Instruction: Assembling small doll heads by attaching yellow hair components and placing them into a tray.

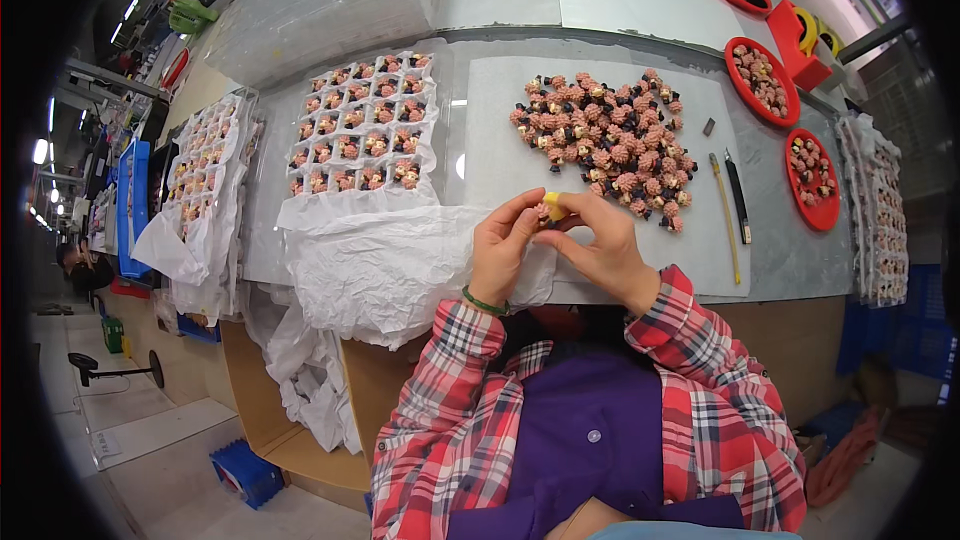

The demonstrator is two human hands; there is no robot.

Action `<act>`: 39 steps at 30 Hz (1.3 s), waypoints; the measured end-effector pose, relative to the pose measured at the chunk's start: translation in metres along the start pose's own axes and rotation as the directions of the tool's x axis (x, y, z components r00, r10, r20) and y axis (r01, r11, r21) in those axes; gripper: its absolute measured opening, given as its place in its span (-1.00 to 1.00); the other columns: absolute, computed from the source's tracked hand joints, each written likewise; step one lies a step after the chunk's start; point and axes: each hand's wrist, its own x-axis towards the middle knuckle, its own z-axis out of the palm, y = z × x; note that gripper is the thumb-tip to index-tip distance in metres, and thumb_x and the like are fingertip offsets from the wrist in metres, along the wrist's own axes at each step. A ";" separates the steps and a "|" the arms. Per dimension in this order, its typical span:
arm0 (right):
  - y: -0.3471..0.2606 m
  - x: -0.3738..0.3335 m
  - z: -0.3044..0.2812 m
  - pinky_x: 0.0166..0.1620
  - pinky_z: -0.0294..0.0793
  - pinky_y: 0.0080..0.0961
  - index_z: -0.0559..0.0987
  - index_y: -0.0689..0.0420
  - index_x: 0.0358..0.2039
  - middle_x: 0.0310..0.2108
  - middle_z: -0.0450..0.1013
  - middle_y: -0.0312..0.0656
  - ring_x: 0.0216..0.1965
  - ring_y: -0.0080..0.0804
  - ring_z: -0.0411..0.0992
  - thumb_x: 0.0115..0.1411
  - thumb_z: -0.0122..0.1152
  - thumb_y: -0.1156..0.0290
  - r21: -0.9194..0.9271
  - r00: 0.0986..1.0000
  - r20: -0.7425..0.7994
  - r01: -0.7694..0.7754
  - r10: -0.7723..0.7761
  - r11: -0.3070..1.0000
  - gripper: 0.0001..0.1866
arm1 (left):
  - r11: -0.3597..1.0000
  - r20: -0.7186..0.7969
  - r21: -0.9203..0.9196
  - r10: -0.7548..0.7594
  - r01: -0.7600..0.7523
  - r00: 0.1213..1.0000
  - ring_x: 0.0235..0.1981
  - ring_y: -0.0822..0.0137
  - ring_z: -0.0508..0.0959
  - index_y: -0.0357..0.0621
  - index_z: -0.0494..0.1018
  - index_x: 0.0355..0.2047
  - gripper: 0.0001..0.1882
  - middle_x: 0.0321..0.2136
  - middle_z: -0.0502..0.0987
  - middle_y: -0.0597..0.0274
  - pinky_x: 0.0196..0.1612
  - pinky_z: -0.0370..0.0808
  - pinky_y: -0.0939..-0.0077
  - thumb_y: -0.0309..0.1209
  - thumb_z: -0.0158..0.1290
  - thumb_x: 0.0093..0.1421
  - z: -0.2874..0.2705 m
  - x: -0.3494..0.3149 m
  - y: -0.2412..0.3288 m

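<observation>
Above the front edge of the white sheet [500,140], my left hand [500,250] pinches a small figurine with a pink curly top [543,212]. My right hand [610,245] meets it from the other side, thumb and fingertips closed around a small yellow piece [554,204] against the figurine. Whether the yellow piece is a pad or a finger cover is too small to tell. Just beyond lies a heap of similar pink and dark figurines [610,140]. Left of my hands, a divided tray [360,125] lined with white tissue holds rows of figurines.
Right of the heap lie a thin yellowish stick [725,220] and a black pen-like tool [738,195]. Red bowls [795,105] with figurines line the right side. Clear plastic trays [330,5] stand at the back left. Crumpled tissue [375,270] hangs over the front edge above a cardboard box [265,390].
</observation>
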 end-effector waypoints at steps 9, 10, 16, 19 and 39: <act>0.035 0.075 -0.019 -0.17 0.38 -0.36 0.52 0.20 -0.29 -0.34 0.46 -0.15 -0.25 -0.17 0.37 -0.09 0.21 0.57 -0.580 0.975 0.123 0.220 -0.183 0.784 -0.73 | 0.991 -0.023 -0.106 -0.088 0.085 0.996 -0.37 0.39 0.49 -0.35 0.29 -0.04 -0.67 -0.32 0.43 0.23 -0.44 0.38 0.67 -0.35 -0.20 0.30 0.001 0.003 0.002; 0.039 0.075 -0.018 -0.17 0.38 -0.36 0.52 0.20 -0.29 -0.34 0.46 -0.15 -0.25 -0.17 0.37 -0.09 0.21 0.57 -0.581 0.975 0.122 0.222 -0.186 0.783 -0.73 | 0.989 -0.039 -0.120 -0.096 0.091 0.995 -0.39 0.44 0.47 -0.34 0.29 -0.04 -0.69 -0.31 0.42 0.24 -0.46 0.36 0.70 -0.37 -0.17 0.29 0.001 0.003 0.002; 0.007 0.052 -0.006 -0.36 0.40 -0.57 0.50 0.22 -0.25 -0.35 0.44 -0.24 -0.40 -0.57 0.40 0.06 0.17 0.54 0.029 0.966 0.093 -0.244 0.241 0.969 -0.79 | 0.999 -0.021 0.044 -0.021 0.022 1.000 -0.48 0.62 0.34 -0.25 0.29 -0.02 -0.69 -0.32 0.39 0.32 -0.50 0.25 0.81 -0.47 -0.06 0.22 0.002 0.000 0.003; 0.003 0.021 0.007 -0.41 0.38 -0.68 0.47 0.27 -0.21 -0.31 0.43 -0.25 -0.41 -0.65 0.39 0.12 0.17 0.48 0.495 0.860 0.237 -0.507 0.451 0.706 -0.77 | 1.000 0.003 0.005 -0.025 0.025 1.000 -0.49 0.67 0.31 -0.23 0.29 -0.02 -0.68 -0.32 0.38 0.36 -0.50 0.23 0.84 -0.50 -0.03 0.20 0.000 0.001 0.001; 0.012 -0.012 -0.006 -0.22 0.44 -0.68 0.45 0.30 -0.17 -0.28 0.41 -0.25 -0.29 -0.58 0.42 0.07 0.18 0.62 0.461 0.937 0.069 -0.334 0.342 0.822 -0.72 | 0.995 0.103 -0.097 0.000 0.010 0.995 -0.16 0.40 0.43 -0.31 0.24 -0.01 -0.62 -0.08 0.37 0.12 -0.10 0.38 0.54 -0.61 -0.03 0.14 0.000 0.000 0.000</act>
